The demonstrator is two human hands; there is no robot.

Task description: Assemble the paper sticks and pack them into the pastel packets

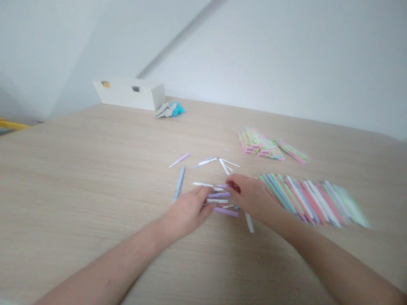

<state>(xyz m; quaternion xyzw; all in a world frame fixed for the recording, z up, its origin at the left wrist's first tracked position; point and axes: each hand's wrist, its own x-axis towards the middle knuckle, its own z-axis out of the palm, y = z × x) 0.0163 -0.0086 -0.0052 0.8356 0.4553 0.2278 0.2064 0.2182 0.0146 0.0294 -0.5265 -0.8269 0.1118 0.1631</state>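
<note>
Blur softens the view; the wrist of the right hand (249, 192) overlaps the row of coloured sticks (313, 201), too indistinct to count. Its fingertips bend over the loose pieces (203, 184) on the table (95, 178); whether they grip any cannot be told. The left hand (187, 214) has thumb and forefinger around a white piece (219, 201), contact unclear. Three purple pieces (226, 212) lie between the hands. Also shown: one blue stick (179, 184), one white box (130, 94), one grey-and-blue bundle (170, 109), uncounted stacked packets (254, 142), and one yellow object (14, 124), cut off at left.
</note>
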